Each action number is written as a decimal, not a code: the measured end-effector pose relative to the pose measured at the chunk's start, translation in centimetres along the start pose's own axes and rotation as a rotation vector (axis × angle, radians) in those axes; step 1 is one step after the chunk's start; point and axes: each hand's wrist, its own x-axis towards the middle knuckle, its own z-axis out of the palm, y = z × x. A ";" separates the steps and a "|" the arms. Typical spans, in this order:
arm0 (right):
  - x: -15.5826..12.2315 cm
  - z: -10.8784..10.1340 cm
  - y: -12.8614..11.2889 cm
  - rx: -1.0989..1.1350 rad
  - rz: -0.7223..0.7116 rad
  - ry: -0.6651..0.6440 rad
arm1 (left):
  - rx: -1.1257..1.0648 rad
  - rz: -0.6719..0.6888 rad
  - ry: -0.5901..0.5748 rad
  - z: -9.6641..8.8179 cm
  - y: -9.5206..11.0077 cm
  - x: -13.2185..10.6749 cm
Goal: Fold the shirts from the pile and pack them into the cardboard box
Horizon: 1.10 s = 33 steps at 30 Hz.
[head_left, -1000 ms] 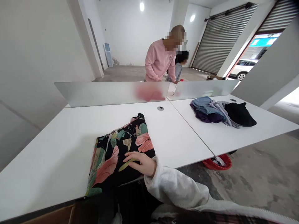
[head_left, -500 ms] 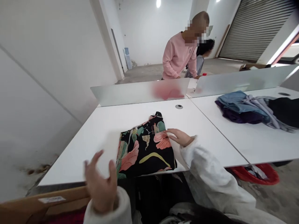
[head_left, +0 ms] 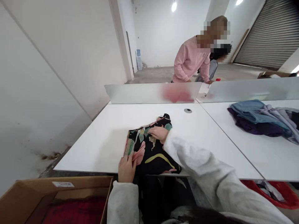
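A folded black garment with pink and green flowers (head_left: 154, 152) lies at the near edge of the white table (head_left: 112, 133). My left hand (head_left: 126, 168) rests at the garment's near left corner, fingers lying on the cloth's edge. My right hand (head_left: 159, 133) lies flat on the upper part of the garment, fingers stretched toward the left. Both arms wear pale grey sleeves.
A cardboard box (head_left: 58, 199) with red cloth inside stands below the table at the left. A pile of blue, purple and grey clothes (head_left: 259, 119) lies on the adjoining table. Beyond the frosted divider (head_left: 144, 92) a person in a pink sweatshirt (head_left: 191, 60) bends over. A red basket (head_left: 277, 191) sits under the right table.
My left hand has come down from the air onto the garment's near left corner. My right hand has slid from the right edge to the top of the cloth. The view has shifted left.
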 end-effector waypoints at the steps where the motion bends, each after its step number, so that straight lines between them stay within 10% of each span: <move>1: 1.8 -0.1 -0.2 0.018 0.011 -0.025 | 0.016 -0.011 0.013 0.0 0.1 -0.2; 10: 10.0 1.3 1.1 0.103 0.106 -0.076 | -0.024 -0.050 0.080 0.3 -0.5 -2.3; 19: 11.6 5.2 -0.7 0.296 0.169 0.170 | -0.456 -0.369 0.008 -1.3 -0.8 -3.1; 33: 13.4 7.5 -3.7 0.490 0.161 0.434 | -1.134 -0.466 0.135 -0.4 -2.9 -3.4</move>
